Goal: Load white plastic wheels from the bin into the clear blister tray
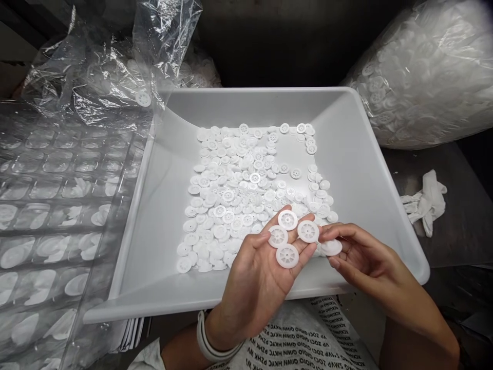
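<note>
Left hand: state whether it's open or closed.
Open: the left hand lies palm up with its fingers extended, and white spoked plastic wheels rest on it above the white tray.

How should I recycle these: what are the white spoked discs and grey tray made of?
The spoked discs look like moulded matte white plastic, with crisp formed spokes; the tray looks like smooth rigid plastic. Which plastics, the look leaves open.

Clear molded plastic sheets [57, 205] at left, bulging plastic bag [419, 77] at upper right, crumpled white rag [425, 201] on dark tabletop [454, 241]
</note>
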